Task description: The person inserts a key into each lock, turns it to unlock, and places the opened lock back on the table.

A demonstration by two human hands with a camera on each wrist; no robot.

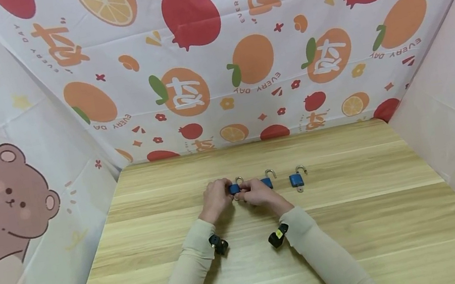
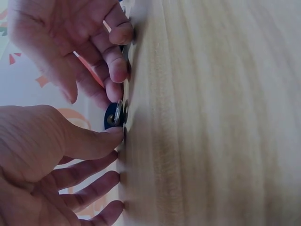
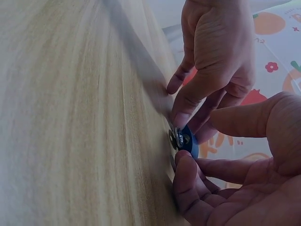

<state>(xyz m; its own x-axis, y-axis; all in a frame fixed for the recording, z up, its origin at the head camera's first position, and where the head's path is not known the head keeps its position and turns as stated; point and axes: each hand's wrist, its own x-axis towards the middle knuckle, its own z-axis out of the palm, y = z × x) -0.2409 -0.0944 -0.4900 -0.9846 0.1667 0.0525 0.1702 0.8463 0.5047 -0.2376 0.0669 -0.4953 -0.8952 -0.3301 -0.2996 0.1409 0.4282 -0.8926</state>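
A small blue padlock (image 1: 234,189) lies on the wooden table between both hands, its metal shackle pointing away from me and raised open. My left hand (image 1: 217,198) pinches its left side, the thumb on the near end and fingers behind. From the right, my right hand (image 1: 258,193) touches the padlock with its fingertips; in the right wrist view its thumb (image 3: 244,121) stands apart above them. A round metal key head (image 3: 173,139) shows at the padlock's near end. Fingers cover part of the body.
Two more blue padlocks with open shackles lie to the right: one (image 1: 267,183) partly behind my right hand, the other (image 1: 296,180) farther out with a key (image 1: 300,189) at its near end. Printed cloth (image 1: 218,88) hangs behind the table (image 1: 360,235).
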